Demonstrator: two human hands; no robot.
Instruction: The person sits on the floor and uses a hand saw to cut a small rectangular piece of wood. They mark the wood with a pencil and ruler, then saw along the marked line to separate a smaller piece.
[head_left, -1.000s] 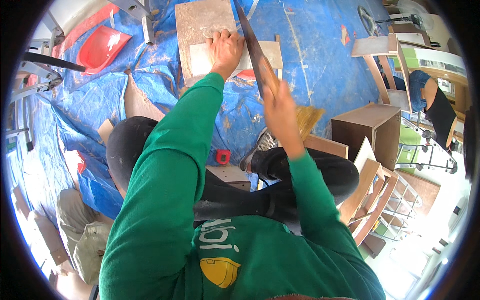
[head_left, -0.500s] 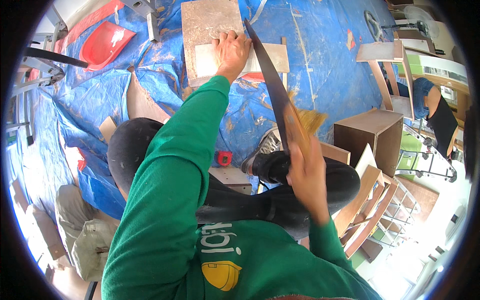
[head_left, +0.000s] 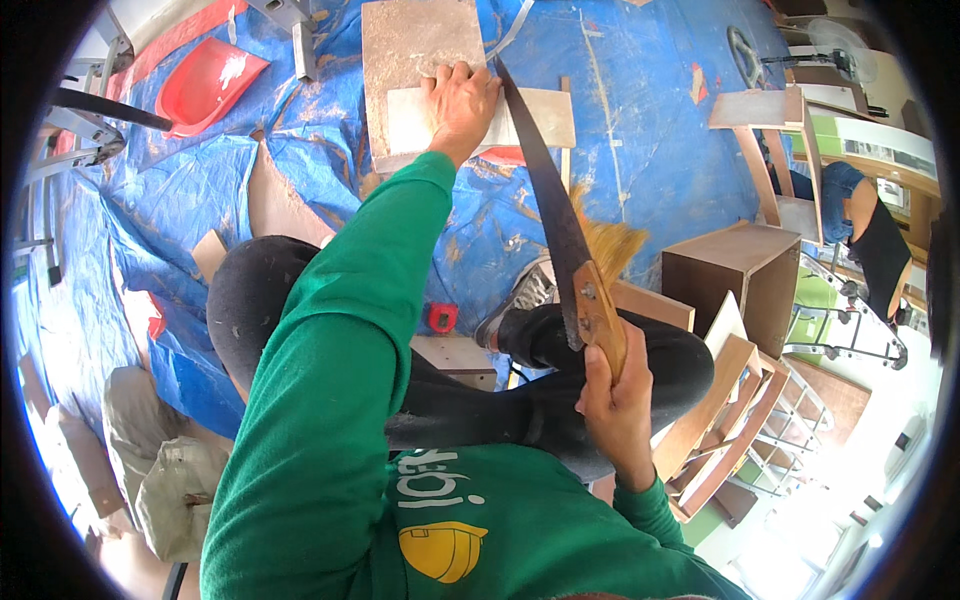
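Observation:
My left hand (head_left: 459,102) presses flat on a pale wooden board (head_left: 535,116) that lies across a larger brown panel (head_left: 415,45) on the blue tarp (head_left: 640,150). My right hand (head_left: 615,395) grips the wooden handle of a hand saw (head_left: 548,205). Its dark blade runs up and left, and the tip meets the board just right of my left hand. My knee in dark trousers (head_left: 600,350) is raised below the blade, with my shoe (head_left: 520,295) on a wooden piece.
A red plastic dustpan (head_left: 205,85) lies at the upper left. A straw brush (head_left: 610,245), a brown wooden box (head_left: 735,275) and wooden frames (head_left: 740,420) stand to the right. Another person (head_left: 865,225) bends over at the far right. A small red object (head_left: 441,318) lies near my foot.
My right hand has drawn the saw back toward me, so the handle is lower and nearer my knee. My left hand stays pressed on the board.

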